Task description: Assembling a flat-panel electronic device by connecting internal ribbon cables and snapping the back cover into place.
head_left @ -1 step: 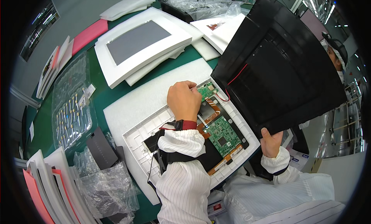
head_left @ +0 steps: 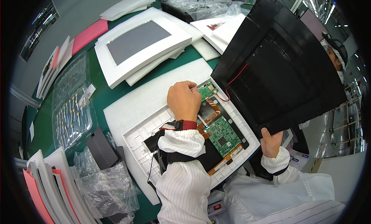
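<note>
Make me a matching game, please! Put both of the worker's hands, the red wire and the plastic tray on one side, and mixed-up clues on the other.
Things:
1. Left hand
2. Right hand
3. Red wire
4. Plastic tray

Clues:
A. Thin, crossing onto the black cover
B. See-through, off to the left of the white case
C. Holding the black cover by its edge
D. Over the white case, fingers by the small green board

Right pairs: 1-D, 2-C, 3-A, 4-B
</note>
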Tool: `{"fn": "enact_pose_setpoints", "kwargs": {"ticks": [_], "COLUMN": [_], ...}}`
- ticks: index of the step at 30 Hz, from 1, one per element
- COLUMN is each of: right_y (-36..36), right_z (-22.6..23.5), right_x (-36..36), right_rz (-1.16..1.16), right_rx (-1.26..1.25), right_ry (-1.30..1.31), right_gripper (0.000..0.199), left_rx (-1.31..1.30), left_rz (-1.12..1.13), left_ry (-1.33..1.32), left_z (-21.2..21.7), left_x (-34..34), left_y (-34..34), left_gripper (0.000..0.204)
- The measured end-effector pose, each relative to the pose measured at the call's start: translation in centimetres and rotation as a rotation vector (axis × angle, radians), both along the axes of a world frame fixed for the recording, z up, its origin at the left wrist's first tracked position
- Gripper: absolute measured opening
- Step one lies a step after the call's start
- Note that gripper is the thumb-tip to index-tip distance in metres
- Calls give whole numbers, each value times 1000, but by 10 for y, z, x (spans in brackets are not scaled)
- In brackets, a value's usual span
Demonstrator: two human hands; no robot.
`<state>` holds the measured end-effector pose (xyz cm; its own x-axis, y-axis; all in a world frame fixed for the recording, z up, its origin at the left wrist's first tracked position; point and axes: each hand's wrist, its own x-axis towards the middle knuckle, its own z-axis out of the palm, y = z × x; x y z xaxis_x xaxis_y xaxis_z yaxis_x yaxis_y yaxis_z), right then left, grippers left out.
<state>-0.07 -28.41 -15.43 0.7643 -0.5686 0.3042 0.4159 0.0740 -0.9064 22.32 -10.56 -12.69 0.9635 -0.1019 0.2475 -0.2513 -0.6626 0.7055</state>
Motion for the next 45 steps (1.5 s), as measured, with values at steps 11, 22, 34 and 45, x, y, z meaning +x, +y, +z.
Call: {"fn": "enact_pose_setpoints", "kwargs": {"ticks": [11,22,34,45], "right_y": [7,-28,-6,-15], "right_z": [-12,-25,-15,-32], "right_x": [1,-3,4,12], "right_rz": [-161,-111,7,87], "right_rx": [-133,-186,-193,-229], "right_ry": [59,119,96,109], "right_gripper": [71,53,48,45], "left_rx": [-41,-92,-255,-295], "left_rz": [-9,61,-166,-177], "left_ry": [-21,-4,-120,17], "left_z": [-5,-7,41,106], "left_x": [0,5,-27,-154], "left_y": [9,-15,45,132], "left_gripper": [7,9,27,27]}}
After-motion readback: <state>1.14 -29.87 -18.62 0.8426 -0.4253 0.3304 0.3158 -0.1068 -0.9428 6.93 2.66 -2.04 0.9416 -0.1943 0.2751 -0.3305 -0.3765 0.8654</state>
